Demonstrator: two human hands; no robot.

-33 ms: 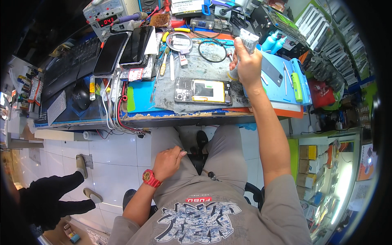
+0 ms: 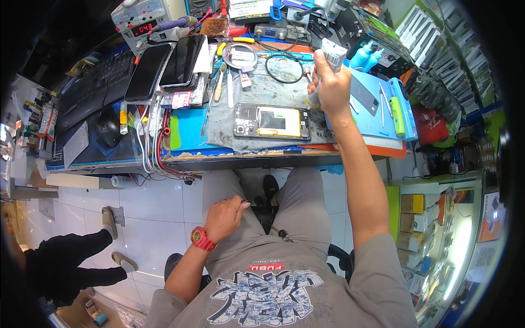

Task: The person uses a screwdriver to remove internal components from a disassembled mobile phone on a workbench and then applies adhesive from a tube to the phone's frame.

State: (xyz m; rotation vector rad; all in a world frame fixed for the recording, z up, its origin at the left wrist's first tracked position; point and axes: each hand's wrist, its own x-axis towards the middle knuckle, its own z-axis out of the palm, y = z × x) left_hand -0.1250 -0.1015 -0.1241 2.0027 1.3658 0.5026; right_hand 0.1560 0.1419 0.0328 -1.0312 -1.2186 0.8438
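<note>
My right hand, raised over the right part of the bench, is wrapped round a whitish-grey squeeze tube whose flat end sticks up above the thumb. The tube's lower part is hidden by my fingers. To the left of that hand lies an opened smartphone on the grey work mat, its inside facing up. On my left thigh rests my left hand, fingers curled together. A small dark bit shows at its fingertips, too small to name.
Two dark phones lie stacked on things at the left, near a black mouse. A brush and a white spudger lie on the mat. Blue bottles and a blue pad are at the right; cables hang over the front edge.
</note>
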